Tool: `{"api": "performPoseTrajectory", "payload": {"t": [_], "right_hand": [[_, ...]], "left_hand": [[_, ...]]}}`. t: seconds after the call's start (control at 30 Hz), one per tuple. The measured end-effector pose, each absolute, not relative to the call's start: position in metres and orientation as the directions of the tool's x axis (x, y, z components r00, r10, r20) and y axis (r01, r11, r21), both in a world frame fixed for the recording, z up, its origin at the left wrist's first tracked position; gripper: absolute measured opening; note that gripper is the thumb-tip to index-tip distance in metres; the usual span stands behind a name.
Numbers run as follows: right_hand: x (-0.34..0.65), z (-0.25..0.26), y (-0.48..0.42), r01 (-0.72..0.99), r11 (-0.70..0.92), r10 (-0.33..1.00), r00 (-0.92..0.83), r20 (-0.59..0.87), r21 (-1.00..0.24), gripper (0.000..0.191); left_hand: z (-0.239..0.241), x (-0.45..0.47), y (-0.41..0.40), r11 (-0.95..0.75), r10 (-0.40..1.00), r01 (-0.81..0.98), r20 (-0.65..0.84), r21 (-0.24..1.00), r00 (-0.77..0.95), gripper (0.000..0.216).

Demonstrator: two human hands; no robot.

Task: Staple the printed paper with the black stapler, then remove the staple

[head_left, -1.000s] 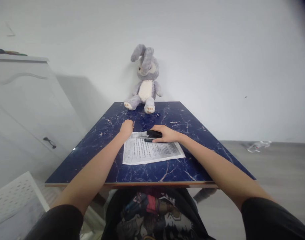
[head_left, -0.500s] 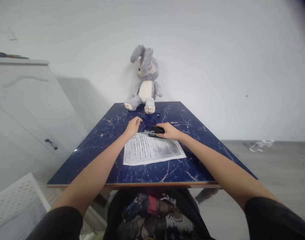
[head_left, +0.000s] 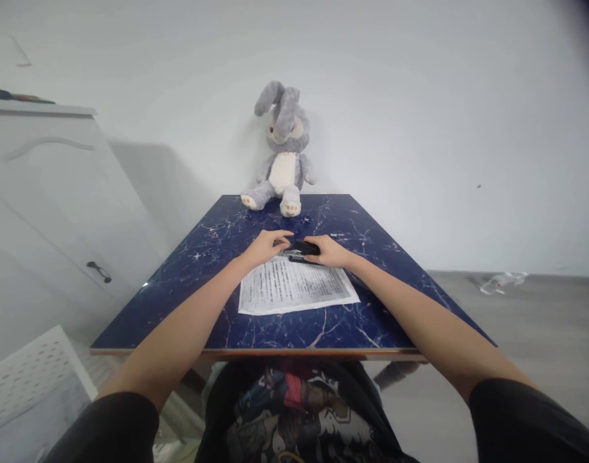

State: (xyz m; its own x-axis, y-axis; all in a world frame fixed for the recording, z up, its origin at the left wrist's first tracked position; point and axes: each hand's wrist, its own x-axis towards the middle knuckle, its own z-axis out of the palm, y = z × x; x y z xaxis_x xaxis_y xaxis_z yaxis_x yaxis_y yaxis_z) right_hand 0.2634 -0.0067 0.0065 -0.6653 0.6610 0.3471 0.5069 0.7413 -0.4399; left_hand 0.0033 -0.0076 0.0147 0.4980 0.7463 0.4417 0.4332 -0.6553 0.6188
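A black stapler (head_left: 305, 248) lies across the far edge of a printed sheet of paper (head_left: 299, 289) on the dark blue marbled table. My right hand (head_left: 329, 251) is closed around the stapler's right end. Silver metal shows at the stapler's left end, between its dark upper and lower parts. My left hand (head_left: 269, 245) hovers at that left end, thumb and fingers apart; whether a fingertip touches the metal cannot be made out. Part of the sheet's top left edge is hidden by my left hand and the stapler.
A grey plush rabbit (head_left: 283, 151) sits at the table's (head_left: 179, 308) far end against the wall. Small bits (head_left: 337, 235) lie beyond my right hand. A white cabinet (head_left: 48, 193) stands at left, a perforated white basket (head_left: 29, 373) below it. Clear plastic (head_left: 503, 281) lies on the floor at right.
My left hand has moved right to the stapler's left end, and its fingers have spread from a curled pose. My right hand still grips the stapler over the sheet.
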Motion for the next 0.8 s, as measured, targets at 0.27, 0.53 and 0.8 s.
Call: {"api": "performPoseTrajectory", "payload": {"t": [0.27, 0.53, 0.8], "right_hand": [[0.2639, 0.0066, -0.0071, 0.504, 0.741, 0.659, -0.669, 0.342, -0.443, 0.018], [0.2642, 0.0047, -0.0048, 0.508, 0.740, 0.661, -0.671, 0.337, -0.441, 0.019], [0.2634, 0.0071, -0.0070, 0.501, 0.737, 0.662, -0.671, 0.335, -0.453, 0.017]], "left_hand": [[0.0144, 0.0028, -0.0079, -0.687, 0.722, 0.480, 0.438, 0.546, 0.536, 0.016], [0.0146, 0.0024, -0.0087, -0.789, 0.610, 0.471, 0.415, 0.393, 0.675, 0.011], [0.0131, 0.0059, -0.0077, -0.710, 0.704, 0.503, 0.493, 0.493, 0.511, 0.012]]}}
